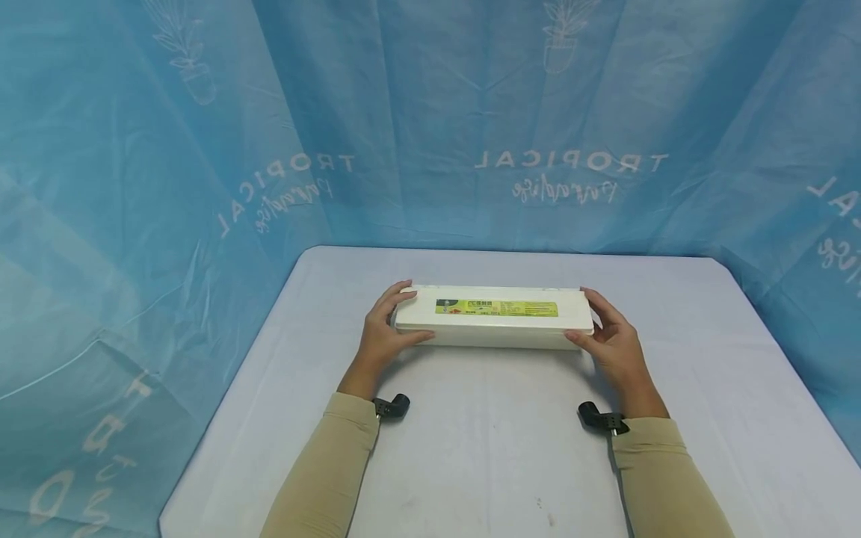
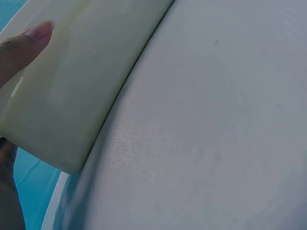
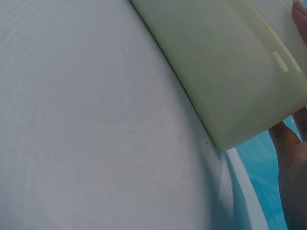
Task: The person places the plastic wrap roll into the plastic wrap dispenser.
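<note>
A long white cling film box point(image 1: 498, 336) with a yellow-green label point(image 1: 496, 308) on its lid lies crosswise on the table. At its left end, my left hand point(image 1: 385, 340) holds it, thumb along the front and fingers over the far corner. My right hand point(image 1: 615, 347) grips the opposite end in the same way, with its thumb on the front edge. In the left wrist view, the left thumb point(image 2: 29, 48) presses against the box's side point(image 2: 86, 86). The right wrist view shows the box's end point(image 3: 240, 105) and part of the right hand point(image 3: 293, 167) beyond it.
A white cloth covers the table point(image 1: 471, 448), which has rounded far corners. Blue printed curtains point(image 1: 430, 112) hang close behind the table and along its sides. Small black cameras point(image 1: 397, 406) are strapped at both wrists. Faint marks dot the cloth near the front.
</note>
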Motion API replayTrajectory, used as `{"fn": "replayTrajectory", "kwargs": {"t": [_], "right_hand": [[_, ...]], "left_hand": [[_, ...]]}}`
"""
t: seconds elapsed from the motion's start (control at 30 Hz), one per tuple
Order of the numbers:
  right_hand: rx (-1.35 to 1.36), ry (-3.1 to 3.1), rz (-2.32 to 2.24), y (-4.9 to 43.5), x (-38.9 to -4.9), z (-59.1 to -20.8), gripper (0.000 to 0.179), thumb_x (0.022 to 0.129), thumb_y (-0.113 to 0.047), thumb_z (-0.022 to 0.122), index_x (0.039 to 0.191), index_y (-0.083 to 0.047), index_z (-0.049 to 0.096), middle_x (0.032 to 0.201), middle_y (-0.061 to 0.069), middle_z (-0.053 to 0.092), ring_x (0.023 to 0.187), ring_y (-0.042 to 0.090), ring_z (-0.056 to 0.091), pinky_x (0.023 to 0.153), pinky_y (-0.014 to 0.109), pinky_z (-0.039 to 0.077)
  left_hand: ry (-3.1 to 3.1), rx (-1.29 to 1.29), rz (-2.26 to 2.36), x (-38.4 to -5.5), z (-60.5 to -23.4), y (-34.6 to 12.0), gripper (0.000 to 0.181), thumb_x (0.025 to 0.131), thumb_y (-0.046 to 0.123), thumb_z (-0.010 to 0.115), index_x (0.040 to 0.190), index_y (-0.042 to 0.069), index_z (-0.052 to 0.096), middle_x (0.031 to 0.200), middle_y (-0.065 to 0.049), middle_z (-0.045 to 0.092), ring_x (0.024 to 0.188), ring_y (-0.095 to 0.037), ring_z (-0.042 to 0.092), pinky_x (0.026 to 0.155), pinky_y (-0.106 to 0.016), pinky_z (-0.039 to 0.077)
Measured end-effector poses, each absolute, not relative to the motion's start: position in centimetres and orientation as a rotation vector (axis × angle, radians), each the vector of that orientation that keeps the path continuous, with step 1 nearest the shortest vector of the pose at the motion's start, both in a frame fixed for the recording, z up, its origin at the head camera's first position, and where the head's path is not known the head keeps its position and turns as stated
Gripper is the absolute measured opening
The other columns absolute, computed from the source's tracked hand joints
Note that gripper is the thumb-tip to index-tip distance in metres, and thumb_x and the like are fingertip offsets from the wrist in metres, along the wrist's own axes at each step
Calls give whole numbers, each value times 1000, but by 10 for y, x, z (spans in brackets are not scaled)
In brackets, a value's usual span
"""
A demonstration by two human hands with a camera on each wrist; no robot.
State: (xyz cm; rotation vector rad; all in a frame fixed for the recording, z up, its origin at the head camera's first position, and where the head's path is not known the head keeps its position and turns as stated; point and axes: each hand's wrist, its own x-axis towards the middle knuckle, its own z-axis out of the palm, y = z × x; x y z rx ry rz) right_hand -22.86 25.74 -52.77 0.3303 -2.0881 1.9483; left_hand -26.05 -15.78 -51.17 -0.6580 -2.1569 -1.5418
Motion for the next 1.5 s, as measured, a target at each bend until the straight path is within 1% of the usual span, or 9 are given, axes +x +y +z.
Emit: {"fn": "replayTrajectory", "kwargs": {"t": [0.17,0.4,0.57,0.73,0.87,1.0,1.13,1.3,1.5], "right_hand": [[355,-2069,1963,263,-235,-538,89,84,16,82,161,-5,43,166,8,36,152,31,32,108,21,43],[347,-2140,1915,261,-228,-532,88,85,13,83,161,-3,42,167,8,34,152,27,32,107,19,44],[346,-2157,1921,257,-223,-521,86,87,11,82,161,1,39,168,11,32,152,31,32,106,19,45],[337,-2150,1961,263,-232,-532,90,87,10,82,163,-5,37,169,12,29,151,29,34,102,20,49],[347,-2125,2014,266,-239,-543,96,85,13,83,165,-9,36,169,15,28,147,28,40,97,22,53],[364,-2173,1952,265,-240,-545,100,85,13,83,167,-11,30,171,15,23,151,30,33,104,19,46],[339,-2287,1858,260,-236,-536,100,90,1,83,169,-12,23,170,12,26,153,35,28,109,18,37],[332,-2355,1848,255,-228,-519,98,94,-7,82,170,-17,21,168,14,31,152,35,30,110,22,37],[313,-2412,1815,263,-237,-526,97,95,-10,82,170,-22,21,168,11,32,150,33,34,102,15,42]], "left_hand": [[-2166,-654,-1572,-258,-510,-158,79,64,-5,101,134,-5,64,152,-20,51,141,-25,48,116,-50,40],[-2227,-650,-1514,-282,-541,-167,83,61,14,105,135,14,68,155,-5,51,145,-22,43,121,-42,34],[-2274,-608,-1544,-281,-541,-167,85,65,18,105,140,16,65,159,4,47,149,-19,39,122,-37,31],[-2302,-599,-1594,-285,-540,-167,89,68,20,103,146,16,61,161,2,44,150,-17,36,122,-31,28],[-2328,-590,-1590,-287,-538,-168,89,68,21,103,146,15,61,161,3,45,150,-17,36,122,-31,29],[-2357,-566,-1596,-288,-535,-170,88,69,27,103,145,17,62,160,8,45,149,-15,37,121,-31,31],[-2389,-536,-1609,-289,-533,-171,85,68,28,103,143,19,64,160,10,45,149,-15,37,121,-32,32],[-2441,-502,-1606,-292,-531,-174,84,68,26,104,143,21,65,160,9,44,149,-15,38,120,-36,35],[-2512,-509,-1593,-297,-524,-172,87,69,30,103,145,23,63,163,4,43,149,-14,37,119,-39,36]]}}
